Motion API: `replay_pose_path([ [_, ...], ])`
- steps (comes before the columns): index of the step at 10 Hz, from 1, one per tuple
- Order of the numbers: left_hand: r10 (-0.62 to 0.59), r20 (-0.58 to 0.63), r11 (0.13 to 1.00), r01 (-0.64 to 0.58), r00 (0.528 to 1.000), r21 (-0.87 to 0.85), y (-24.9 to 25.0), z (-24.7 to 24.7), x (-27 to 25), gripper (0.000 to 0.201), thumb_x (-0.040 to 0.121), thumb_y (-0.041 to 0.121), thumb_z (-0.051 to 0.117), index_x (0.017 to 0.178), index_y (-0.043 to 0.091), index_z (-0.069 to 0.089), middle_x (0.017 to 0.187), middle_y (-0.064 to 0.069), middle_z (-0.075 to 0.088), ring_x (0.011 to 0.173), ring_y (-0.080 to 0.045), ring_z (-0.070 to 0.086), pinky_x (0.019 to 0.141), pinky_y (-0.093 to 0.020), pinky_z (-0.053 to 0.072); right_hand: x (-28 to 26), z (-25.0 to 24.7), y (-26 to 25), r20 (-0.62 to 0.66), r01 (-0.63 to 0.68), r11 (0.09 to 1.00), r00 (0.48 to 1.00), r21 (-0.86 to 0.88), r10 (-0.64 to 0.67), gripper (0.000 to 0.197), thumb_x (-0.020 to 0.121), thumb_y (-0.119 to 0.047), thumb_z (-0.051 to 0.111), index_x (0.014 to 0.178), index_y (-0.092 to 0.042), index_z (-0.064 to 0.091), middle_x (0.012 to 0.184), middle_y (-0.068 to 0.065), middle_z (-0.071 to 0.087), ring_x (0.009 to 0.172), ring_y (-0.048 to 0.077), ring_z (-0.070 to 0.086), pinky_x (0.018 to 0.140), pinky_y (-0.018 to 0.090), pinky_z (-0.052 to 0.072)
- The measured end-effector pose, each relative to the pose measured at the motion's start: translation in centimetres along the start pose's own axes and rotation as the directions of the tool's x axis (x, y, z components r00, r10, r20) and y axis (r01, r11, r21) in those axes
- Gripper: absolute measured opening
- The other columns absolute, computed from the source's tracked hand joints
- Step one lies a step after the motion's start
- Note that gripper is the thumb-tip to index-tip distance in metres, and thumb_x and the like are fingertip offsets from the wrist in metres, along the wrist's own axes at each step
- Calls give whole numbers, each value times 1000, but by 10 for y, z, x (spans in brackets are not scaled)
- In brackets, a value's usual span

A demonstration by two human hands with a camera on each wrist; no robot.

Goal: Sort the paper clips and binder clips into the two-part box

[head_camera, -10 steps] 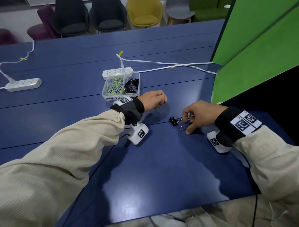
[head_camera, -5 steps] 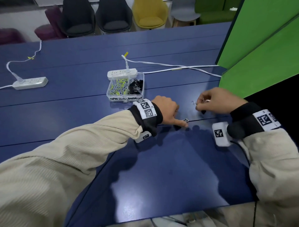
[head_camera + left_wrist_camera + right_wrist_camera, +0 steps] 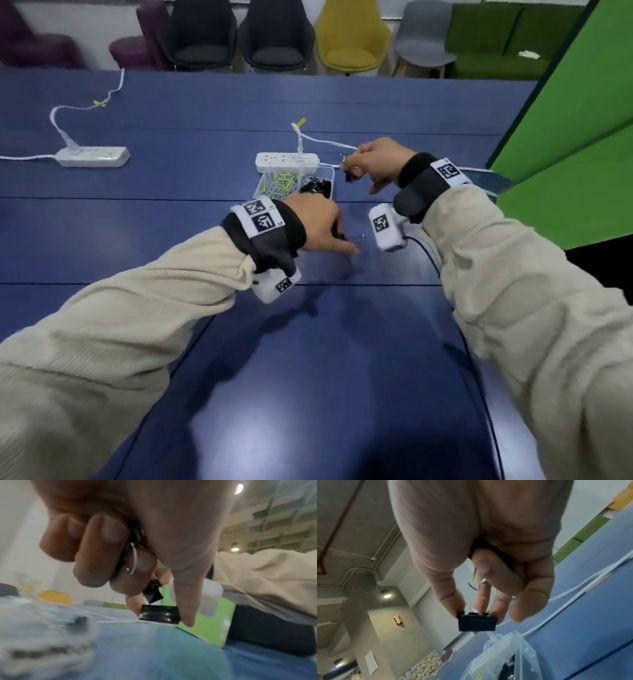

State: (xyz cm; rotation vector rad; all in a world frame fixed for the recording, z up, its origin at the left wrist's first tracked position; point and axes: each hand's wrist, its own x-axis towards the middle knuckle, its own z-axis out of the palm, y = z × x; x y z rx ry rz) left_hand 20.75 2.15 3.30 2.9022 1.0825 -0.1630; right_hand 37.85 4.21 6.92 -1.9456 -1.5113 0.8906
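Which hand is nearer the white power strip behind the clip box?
Right hand, just right of the power strip. Left hand is nearer me, beyond the box.

Blue table (image 3: 171, 222) bears a clear box (image 3: 329, 171) and two power strips (image 3: 93, 157).

Two hands, left (image 3: 322, 226) and right (image 3: 380, 164), each pinch one black binder clip (image 3: 159, 614) (image 3: 477, 623) over a blue table (image 3: 308, 377) bearing one two-part box (image 3: 329, 171), two power strips (image 3: 92, 156) (image 3: 286, 161); five chairs (image 3: 352, 37) line the far side.
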Motion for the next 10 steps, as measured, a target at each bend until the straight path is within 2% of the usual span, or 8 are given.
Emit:
replay_pose_path([
  [2,-294,-74,933,269,953,-241,-92,-39,-4,49,67,67,69,90,23,66,87,6,63,81,-17,56,68,-26,38,51,42,-22,65,17,974,998,-225,-2,23,83,-29,67,95,-9,69,94,7,69,63,19,57,58,31,59],
  [3,-334,-66,882,287,940,-373,-103,-33,16,47,68,60,73,93,22,64,90,6,61,85,-15,55,72,-25,38,63,45,-20,49,-49,953,997,-300,67,32,80,-33,64,91,-4,71,94,9,75,66,23,55,75,40,60],
  [5,-315,-115,854,228,942,-468,-74,13,57,45,73,37,78,106,11,62,105,-6,65,99,-23,59,76,-24,39,68,36,-16,-36,-187,940,978,286,205,34,94,-43,55,85,-10,54,74,4,57,35,11,45,37,13,34],
  [6,-331,-146,834,217,932,-507,-66,24,65,45,73,32,76,110,12,61,113,-9,63,104,-25,59,81,-25,42,67,35,-22,27,-207,893,976,401,214,42,97,-51,44,92,-10,49,76,3,49,51,16,50,44,20,39],
  [7,-351,-177,815,207,920,-541,-66,27,65,59,72,32,77,123,12,54,123,-12,57,112,-27,55,95,-31,44,71,38,-24,56,-202,875,979,440,198,52,98,-51,40,126,-7,45,106,9,54,83,23,60,65,34,55],
  [8,-369,-182,795,207,912,-570,-69,23,56,65,76,29,75,132,10,48,130,-9,55,114,-23,56,95,-25,41,69,44,-26,55,-205,877,978,434,201,67,97,-55,39,144,-7,33,124,13,49,97,29,57,79,41,57],
  [9,-392,-223,767,182,893,-615,-75,20,48,54,80,30,71,128,13,54,125,-3,60,104,-20,62,89,-23,45,67,45,-27,83,-179,867,984,464,159,75,96,-59,37,146,-4,30,133,19,47,101,33,58,82,43,58],
  [10,-429,-265,731,159,864,-664,-86,12,30,42,81,33,70,118,16,61,115,0,65,99,-14,64,90,-23,46,61,37,-20,17,-121,867,992,484,128,75,94,-60,40,132,4,48,129,24,56,107,38,62,69,39,60],
])
